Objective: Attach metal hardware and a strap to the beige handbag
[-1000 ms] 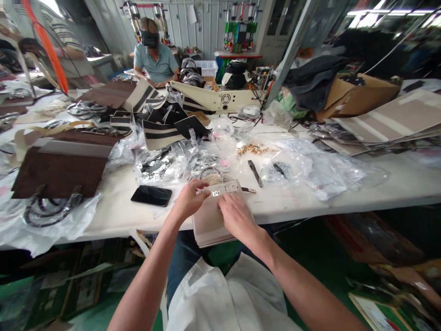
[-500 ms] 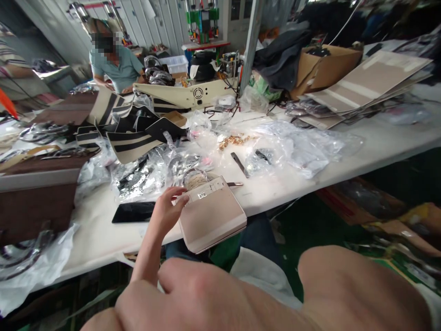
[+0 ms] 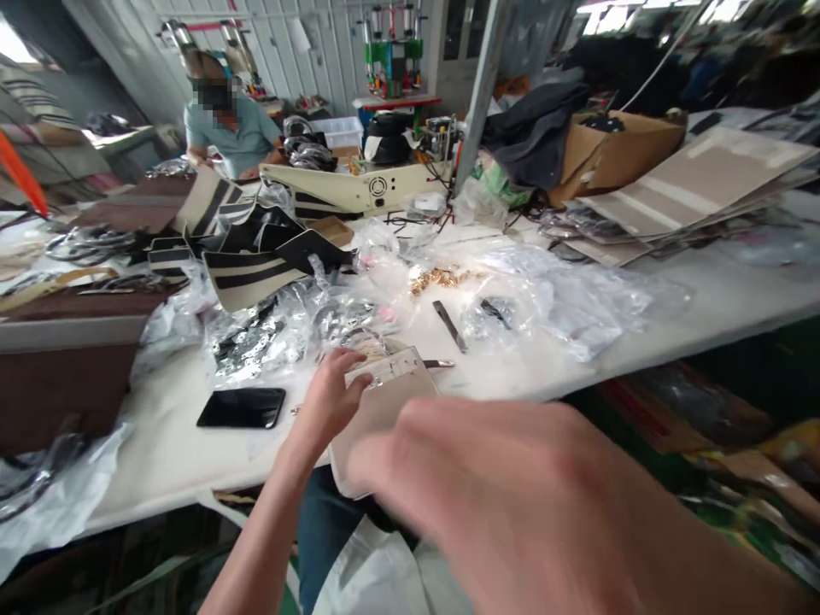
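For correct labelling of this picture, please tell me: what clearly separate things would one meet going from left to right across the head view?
Brown panel → black phone → left hand → dark strip → cardboard box.

A pale ribbed wall (image 3: 320,64) is noted along the top of the frame. A cabinet (image 3: 458,77) with dark panes is placed at upper centre, beside a slanting metal post (image 3: 482,94). A red-edged stand (image 3: 398,103) is seen to its left. Brightness is admitted by a window (image 3: 13,41) at upper left. The middle is spanned by a white tabletop (image 3: 506,367); below its edge, at right, dark green floor (image 3: 785,354) is dimly lit.
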A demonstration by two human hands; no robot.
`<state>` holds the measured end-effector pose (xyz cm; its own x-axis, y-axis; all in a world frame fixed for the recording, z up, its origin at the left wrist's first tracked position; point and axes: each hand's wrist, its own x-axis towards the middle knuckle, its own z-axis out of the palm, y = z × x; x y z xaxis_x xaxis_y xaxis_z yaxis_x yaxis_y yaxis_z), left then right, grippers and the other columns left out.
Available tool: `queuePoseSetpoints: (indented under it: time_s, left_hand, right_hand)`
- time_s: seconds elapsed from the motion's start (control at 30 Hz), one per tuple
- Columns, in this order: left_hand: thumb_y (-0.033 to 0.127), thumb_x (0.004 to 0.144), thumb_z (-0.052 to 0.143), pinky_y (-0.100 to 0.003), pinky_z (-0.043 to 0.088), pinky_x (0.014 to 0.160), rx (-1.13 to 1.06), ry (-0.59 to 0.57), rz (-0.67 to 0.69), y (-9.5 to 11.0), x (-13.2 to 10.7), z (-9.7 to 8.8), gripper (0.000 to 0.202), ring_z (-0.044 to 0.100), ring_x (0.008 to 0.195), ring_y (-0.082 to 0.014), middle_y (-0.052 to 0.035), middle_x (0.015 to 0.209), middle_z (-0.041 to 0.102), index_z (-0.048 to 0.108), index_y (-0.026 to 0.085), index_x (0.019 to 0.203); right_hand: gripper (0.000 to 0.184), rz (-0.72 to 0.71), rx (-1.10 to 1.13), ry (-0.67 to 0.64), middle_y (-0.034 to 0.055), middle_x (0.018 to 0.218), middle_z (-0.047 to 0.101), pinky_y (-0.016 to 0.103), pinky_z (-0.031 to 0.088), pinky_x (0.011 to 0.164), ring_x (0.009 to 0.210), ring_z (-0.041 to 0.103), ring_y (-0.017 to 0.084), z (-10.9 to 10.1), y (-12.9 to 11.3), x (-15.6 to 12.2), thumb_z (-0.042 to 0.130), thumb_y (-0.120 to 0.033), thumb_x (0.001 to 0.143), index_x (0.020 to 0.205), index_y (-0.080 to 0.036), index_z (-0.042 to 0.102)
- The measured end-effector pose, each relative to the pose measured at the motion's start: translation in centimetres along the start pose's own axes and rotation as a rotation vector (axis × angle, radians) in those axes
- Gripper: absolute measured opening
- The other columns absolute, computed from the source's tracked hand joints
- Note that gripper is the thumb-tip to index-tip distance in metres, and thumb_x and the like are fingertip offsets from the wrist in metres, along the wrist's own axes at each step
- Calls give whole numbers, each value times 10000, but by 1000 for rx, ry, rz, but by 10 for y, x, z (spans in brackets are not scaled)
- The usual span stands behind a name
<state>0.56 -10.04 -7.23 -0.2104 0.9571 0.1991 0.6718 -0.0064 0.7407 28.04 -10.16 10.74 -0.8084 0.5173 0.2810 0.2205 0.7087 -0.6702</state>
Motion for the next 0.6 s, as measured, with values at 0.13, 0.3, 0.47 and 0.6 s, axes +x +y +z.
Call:
queuePoseSetpoints:
  time_s: [0.13,0.3,0.47,0.6]
  left_hand:
    - [194,975,706,-539,557,1173,-8,-32,-3,5,7,19,246,724,1257,-351,-132,1318,738,805,223,1199]
    - [138,902,753,-494,571,1125,3,-43,-10,-1,23,54,251,722,1186,-340,-142,1234,741,804,195,1142]
    - [106,829,755,-480,559,1125,4,14,-30,-10,35,80,360,684,1190,-327,-129,1184,709,834,182,1171]
    - [108,818,761,-472,556,1127,-32,29,-52,-13,37,86,327,684,1166,-320,-117,1142,688,885,198,1107]
  right_hand:
    - [334,-2,-47,181,34,1047,779,330,587,776,881,730,200,7,104,35,513,-63,1059,1032,-260,781]
    - [315,-4,-63,97,81,1167,766,370,629,909,1036,739,235,49,207,37,575,-123,1065,1225,-234,823]
    - [347,-144,-231,-89,106,1279,729,482,593,1122,1282,653,305,65,223,42,748,-168,1036,1376,-237,760]
    - [111,-199,-308,-155,100,1185,717,457,595,1068,1208,649,295,66,228,49,737,-187,1079,1184,-199,772]
